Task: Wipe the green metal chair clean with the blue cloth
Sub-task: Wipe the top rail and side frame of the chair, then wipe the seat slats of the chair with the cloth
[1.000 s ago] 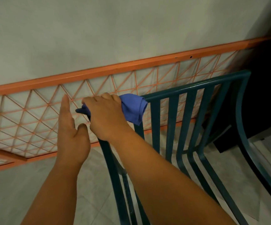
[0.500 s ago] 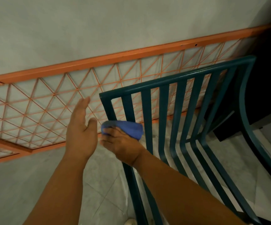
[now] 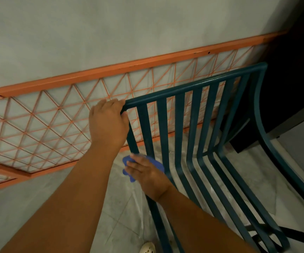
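Both hands busy: my left hand [image 3: 109,123] clamps the green chair [image 3: 195,128] at its ten-o'clock corner, my right hand [image 3: 147,177] presses the blue cloth [image 3: 127,159] on the post; a hard stroke could tip it.

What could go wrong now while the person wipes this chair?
The left hand grips the chair's top corner; pulling there could tip it. The right hand presses the cloth on the side post, where it might snag or fingers get pinched between slats. Plastic sheeting on the floor may be slippery.
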### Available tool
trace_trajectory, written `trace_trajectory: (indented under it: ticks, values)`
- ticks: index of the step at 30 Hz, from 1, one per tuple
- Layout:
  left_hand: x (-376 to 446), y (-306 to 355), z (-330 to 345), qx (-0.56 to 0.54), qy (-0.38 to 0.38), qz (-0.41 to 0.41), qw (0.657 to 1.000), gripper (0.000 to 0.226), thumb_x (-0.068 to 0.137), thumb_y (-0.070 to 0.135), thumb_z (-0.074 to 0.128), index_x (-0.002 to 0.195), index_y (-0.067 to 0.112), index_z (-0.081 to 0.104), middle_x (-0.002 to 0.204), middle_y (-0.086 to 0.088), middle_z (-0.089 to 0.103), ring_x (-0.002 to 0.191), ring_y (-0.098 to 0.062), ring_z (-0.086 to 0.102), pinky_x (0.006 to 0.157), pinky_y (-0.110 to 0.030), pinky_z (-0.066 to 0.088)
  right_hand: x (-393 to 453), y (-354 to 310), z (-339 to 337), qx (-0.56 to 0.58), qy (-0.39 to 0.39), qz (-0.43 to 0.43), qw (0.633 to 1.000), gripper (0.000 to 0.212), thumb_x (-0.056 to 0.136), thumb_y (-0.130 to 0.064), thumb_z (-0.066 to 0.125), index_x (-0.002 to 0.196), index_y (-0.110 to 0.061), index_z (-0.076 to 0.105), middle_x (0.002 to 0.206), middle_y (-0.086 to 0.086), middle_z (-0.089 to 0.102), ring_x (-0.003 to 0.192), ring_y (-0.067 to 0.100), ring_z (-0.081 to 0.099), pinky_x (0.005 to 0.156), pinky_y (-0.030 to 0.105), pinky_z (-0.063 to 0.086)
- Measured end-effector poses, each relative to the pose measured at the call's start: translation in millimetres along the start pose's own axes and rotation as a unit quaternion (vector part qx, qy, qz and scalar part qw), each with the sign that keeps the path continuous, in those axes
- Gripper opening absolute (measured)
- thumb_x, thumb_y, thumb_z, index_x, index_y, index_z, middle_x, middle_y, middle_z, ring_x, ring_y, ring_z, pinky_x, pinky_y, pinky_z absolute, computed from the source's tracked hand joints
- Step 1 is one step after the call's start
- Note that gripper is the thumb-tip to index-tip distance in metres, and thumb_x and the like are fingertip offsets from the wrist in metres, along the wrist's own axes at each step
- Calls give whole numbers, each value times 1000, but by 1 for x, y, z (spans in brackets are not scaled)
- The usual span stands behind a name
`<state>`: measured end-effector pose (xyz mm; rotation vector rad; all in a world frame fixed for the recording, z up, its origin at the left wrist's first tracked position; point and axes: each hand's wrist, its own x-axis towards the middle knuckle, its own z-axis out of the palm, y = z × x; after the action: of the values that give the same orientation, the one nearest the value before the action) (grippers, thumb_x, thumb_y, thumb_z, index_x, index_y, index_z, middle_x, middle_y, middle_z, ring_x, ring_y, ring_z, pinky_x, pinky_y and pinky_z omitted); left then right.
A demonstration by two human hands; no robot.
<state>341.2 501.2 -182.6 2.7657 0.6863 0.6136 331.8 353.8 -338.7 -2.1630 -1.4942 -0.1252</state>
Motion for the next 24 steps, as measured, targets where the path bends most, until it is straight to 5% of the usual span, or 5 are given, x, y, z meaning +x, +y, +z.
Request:
trace_trajectory:
  ticks: [2,5,9,12,24]
  values:
    - [5,1,-4,31,7,2,1000,32,86,19,63,117,14,66,106,-10,68,106,-34,56,99,-49,38,14,5,1,15,52,37,998,43,73,10,70,114,-1,66,123,14,64,126,34,49,105,42,39]
    - [7,2,-6,47,4,-10,999,31,85,21,65,116,17,68,105,-10,68,108,-34,55,105,-53,31,20,1,-2,58,106,161,979,35,81,-6,70,115,-14,67,128,7,59,124,27,50,109,30,35]
    - [2,1,-4,56,34,-10,998,27,85,20,65,112,18,69,101,-7,70,106,-33,57,105,-53,28,-8,-32,-13,158,85,322,929,17,90,-31,64,104,-23,58,99,-9,59,91,7,61,78,16,51]
    - [0,0,1,59,51,-11,997,26,83,20,67,109,19,70,98,-6,71,106,-34,58,105,-55,29,-35,-38,3,150,31,344,926,33,89,-35,62,122,-30,56,115,-3,56,100,14,58,81,20,49]
    - [3,1,7,76,100,14,992,24,68,13,73,92,17,75,78,-5,72,81,-32,64,90,-50,39,76,-21,-17,283,208,402,846,36,81,-24,71,114,-22,58,105,-4,63,94,11,60,84,30,54]
